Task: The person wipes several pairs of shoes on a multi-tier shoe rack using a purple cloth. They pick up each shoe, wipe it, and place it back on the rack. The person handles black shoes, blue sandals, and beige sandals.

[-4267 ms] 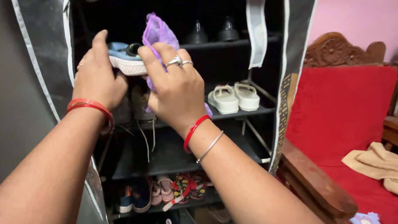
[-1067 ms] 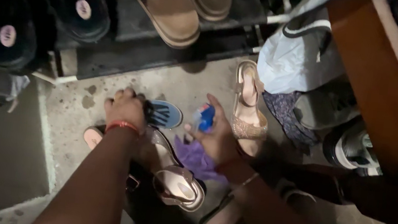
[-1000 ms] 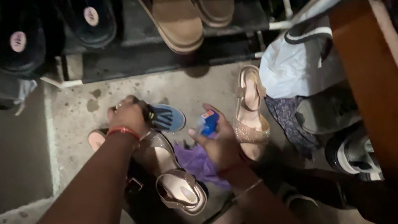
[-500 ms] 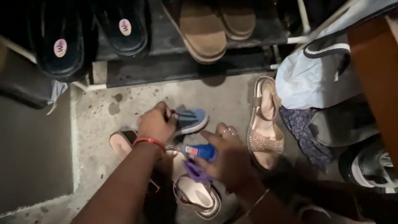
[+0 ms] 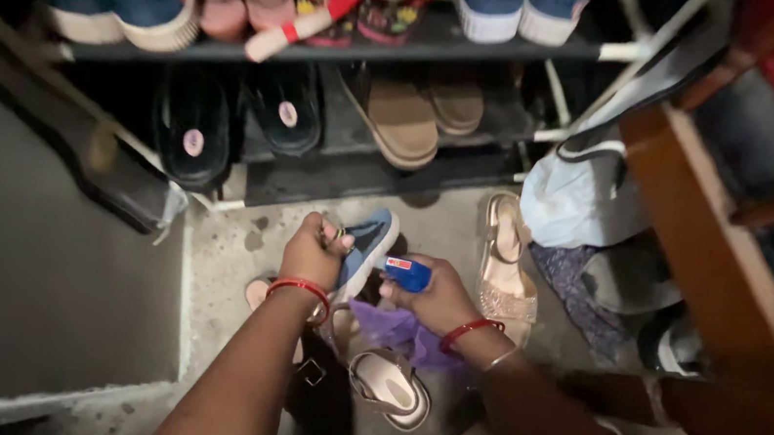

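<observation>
Both arms reached down and forward, wrists close together. The left hand (image 5: 312, 250) was curled in a closed grip; the right hand (image 5: 433, 297) was clenched too, knuckles up.

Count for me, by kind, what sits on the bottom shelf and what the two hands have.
Black slippers, bottom shelf: 2
Tan slippers, bottom shelf: 2
Blue shoe, in left hand: 1
Blue bottle, in right hand: 1
Purple cloth, under right hand: 1
Total: 7
</observation>
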